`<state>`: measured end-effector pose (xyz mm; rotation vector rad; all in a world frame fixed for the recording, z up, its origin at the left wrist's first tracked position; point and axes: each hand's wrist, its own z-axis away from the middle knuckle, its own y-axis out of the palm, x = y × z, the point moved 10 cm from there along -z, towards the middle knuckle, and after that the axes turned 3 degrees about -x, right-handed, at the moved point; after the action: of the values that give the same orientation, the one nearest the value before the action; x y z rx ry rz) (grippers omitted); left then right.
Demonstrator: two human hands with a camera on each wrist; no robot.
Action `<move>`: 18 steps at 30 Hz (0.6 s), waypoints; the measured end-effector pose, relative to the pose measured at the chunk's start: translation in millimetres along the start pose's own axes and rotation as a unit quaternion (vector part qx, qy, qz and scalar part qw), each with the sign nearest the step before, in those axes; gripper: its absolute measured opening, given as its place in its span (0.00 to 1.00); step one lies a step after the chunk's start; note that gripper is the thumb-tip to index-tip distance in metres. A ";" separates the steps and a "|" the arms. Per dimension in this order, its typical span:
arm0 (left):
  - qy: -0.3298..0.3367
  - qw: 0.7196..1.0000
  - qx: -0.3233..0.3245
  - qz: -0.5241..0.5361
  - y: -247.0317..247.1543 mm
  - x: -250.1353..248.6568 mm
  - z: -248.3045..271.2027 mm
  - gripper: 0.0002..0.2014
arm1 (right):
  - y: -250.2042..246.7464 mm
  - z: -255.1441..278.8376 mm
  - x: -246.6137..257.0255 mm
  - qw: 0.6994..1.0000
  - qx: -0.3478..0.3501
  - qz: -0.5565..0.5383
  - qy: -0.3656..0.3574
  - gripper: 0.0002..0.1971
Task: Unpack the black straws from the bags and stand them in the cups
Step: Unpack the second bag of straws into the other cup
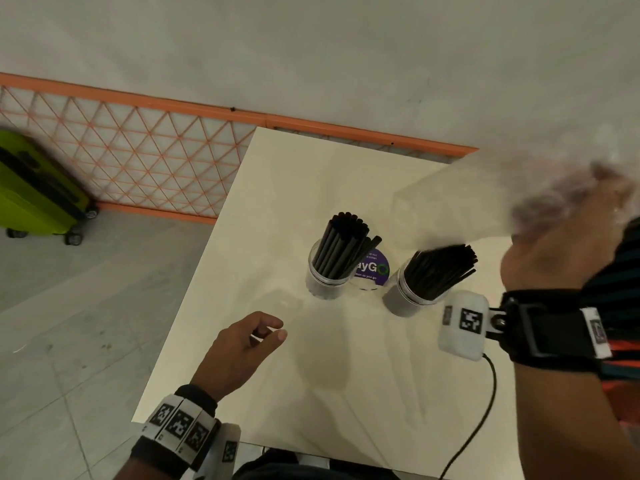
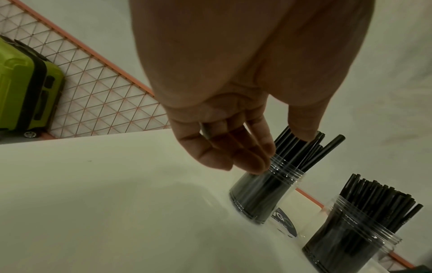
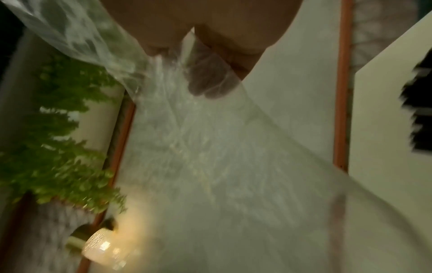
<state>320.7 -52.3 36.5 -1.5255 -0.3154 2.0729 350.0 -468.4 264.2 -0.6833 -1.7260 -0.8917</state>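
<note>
A thin, clear, crinkled plastic bag [image 1: 485, 199] is bunched in the curled fingers [image 3: 205, 81] of the right hand [image 1: 554, 251], well above the cream tabletop [image 1: 242, 375]. It appears empty, light and limp. The thin black plastic straws [image 1: 341, 245], judged light and stiff, already stand in two clear ribbed plastic cups [image 1: 323, 282]. The left hand [image 1: 239, 348] hovers, loosely curled and empty.

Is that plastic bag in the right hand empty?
Apparently empty: the clear bag shows no straws through it, though it is blurred. Black straws stand in both cups.
</note>
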 end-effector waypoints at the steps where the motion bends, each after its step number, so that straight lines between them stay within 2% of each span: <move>1: 0.001 1.000 0.001 0.000 1.5 0.0 0.0 0.07 | -16.3 -4.2 -4.1 1.000 -0.011 -0.005 0.009 0.20; 3: 0.004 1.000 0.003 0.000 4.2 -0.5 0.2 0.07 | -48.3 -8.1 -19.4 0.999 -0.022 0.006 0.030 0.13; 6: 0.003 1.000 0.007 0.004 8.9 -2.0 0.1 0.07 | -101.8 0.1 -53.4 0.991 -0.030 0.122 0.050 0.07; 8: 0.004 1.000 0.010 0.000 12.6 -3.0 0.4 0.07 | -144.4 13.3 -97.0 0.976 -0.023 0.188 0.109 0.07; 11: -0.001 1.000 0.022 -0.007 21.5 -6.1 -0.1 0.06 | -201.8 48.0 -168.2 0.933 -0.020 0.259 0.248 0.14; 13: 0.001 0.999 0.032 -0.019 28.4 -11.0 0.2 0.06 | -221.6 72.6 -203.5 0.897 -0.002 0.306 0.319 0.20; 15: 0.004 0.999 0.038 -0.026 34.2 -16.3 0.8 0.06 | -228.1 84.4 -219.8 0.864 0.021 0.374 0.337 0.25; 18: 0.002 0.999 0.036 -0.028 40.2 -22.7 1.3 0.07 | -224.0 78.4 -219.2 0.827 0.043 0.473 0.303 0.31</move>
<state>312.9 -97.8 35.7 -1.4615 -0.2767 2.0158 198.9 -535.4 -13.4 -0.9331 -0.6776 -0.2510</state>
